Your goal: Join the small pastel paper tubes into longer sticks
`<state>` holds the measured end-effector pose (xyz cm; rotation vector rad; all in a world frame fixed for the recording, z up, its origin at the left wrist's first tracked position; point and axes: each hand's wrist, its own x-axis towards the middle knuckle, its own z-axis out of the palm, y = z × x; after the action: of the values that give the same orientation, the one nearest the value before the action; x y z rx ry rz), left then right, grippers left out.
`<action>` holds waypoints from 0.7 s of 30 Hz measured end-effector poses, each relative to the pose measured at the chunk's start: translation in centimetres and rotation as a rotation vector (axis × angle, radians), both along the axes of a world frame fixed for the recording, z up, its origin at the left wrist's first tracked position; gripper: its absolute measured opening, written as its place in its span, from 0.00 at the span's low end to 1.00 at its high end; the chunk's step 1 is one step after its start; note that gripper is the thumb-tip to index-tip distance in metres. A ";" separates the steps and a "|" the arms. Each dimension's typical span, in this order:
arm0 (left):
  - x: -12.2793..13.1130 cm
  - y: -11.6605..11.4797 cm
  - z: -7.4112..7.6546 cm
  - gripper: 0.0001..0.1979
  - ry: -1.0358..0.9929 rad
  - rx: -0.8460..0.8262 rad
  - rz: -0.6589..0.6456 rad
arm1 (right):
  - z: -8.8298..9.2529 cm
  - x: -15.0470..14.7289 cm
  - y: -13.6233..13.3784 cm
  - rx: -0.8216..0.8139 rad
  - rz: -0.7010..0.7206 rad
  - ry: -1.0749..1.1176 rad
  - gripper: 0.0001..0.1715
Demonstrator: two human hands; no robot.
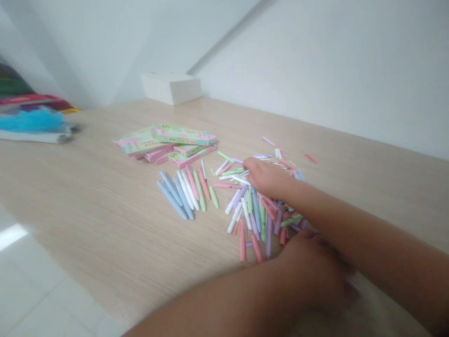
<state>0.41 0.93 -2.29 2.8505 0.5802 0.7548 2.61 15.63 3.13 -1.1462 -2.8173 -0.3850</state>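
A stack of flat pastel packets (168,145), pink and green, lies fanned out on a pale wooden table (87,196). Behind the stack, at the table's far edge, a plain white box (171,87) stands against the white wall (333,61). Well to the left of the stack sits a blurred heap of colourful material (33,117), blue, red and green. In front of the stack and to its left, past the table's edge, shows a glossy white floor (31,281).

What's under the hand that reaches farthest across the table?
The right hand rests on the pile of pens; pink, white and green ones stick out around it. Whatever lies beneath the palm is covered.
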 end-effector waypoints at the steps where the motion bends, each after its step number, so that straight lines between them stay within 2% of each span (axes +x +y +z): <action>1: 0.0 0.0 0.0 0.21 -0.010 0.010 0.006 | 0.2 -0.6 -0.4 -0.013 -0.013 0.013 0.14; 4: 0.0 0.1 -0.2 0.26 -0.010 0.021 -0.005 | 0.8 -2.3 -1.3 -0.067 0.067 0.000 0.14; 7: 0.2 0.1 -0.2 0.28 0.000 0.040 0.004 | 1.0 -3.7 -1.5 -0.138 0.118 -0.059 0.21; 10: 0.1 0.0 0.5 0.27 0.019 0.087 0.032 | 1.0 -4.9 -1.2 -0.162 0.110 -0.114 0.25; 14: -0.1 -0.1 1.6 0.26 0.049 0.140 0.049 | 1.7 -5.7 -0.9 -0.116 0.023 -0.092 0.20; 18: -0.2 0.1 1.0 0.25 0.018 0.072 -0.042 | 3.7 -4.0 -2.8 -0.025 -0.085 0.224 0.22; 21: -0.1 0.1 0.1 0.21 0.017 -0.100 -0.057 | 4.9 0.1 -6.8 -0.032 -0.131 0.425 0.24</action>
<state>0.27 1.05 -2.16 2.7718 0.5214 0.6738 2.73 8.78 8.05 -1.2494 -2.3984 -0.0877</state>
